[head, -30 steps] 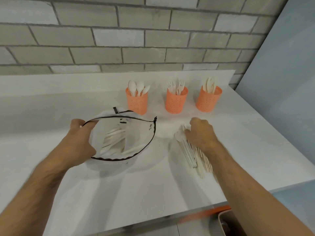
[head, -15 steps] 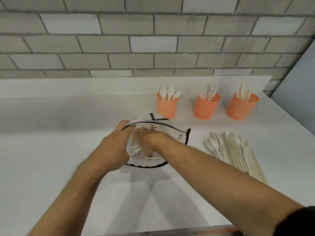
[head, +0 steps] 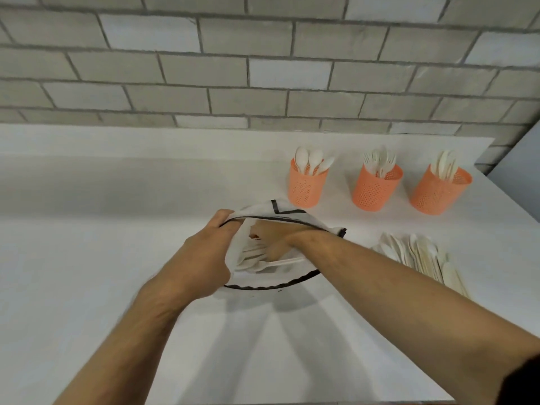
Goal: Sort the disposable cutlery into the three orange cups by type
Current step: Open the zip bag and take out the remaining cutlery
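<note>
Three orange mesh cups stand in a row at the back right: the left cup (head: pixel 306 187) holds spoons, the middle cup (head: pixel 375 189) forks, the right cup (head: pixel 438 192) knives. A white bag with a black rim (head: pixel 280 211) lies in front of them. My left hand (head: pixel 201 258) grips its rim and holds it open. My right hand (head: pixel 273 239) is deep inside the bag among pale cutlery (head: pixel 257 260); its fingers are partly hidden. A pile of loose cutlery (head: pixel 420 258) lies on the counter to the right of the bag.
The white counter (head: pixel 87 258) runs left to right under a grey brick wall (head: pixel 263 68). A blue-grey side wall (head: pixel 523 171) bounds the far right. The counter's front edge runs along the bottom of the view.
My right hand left the loose pile on the counter and went into the bag, reaching deeper since. My left hand keeps holding the rim. The view has shifted left.
</note>
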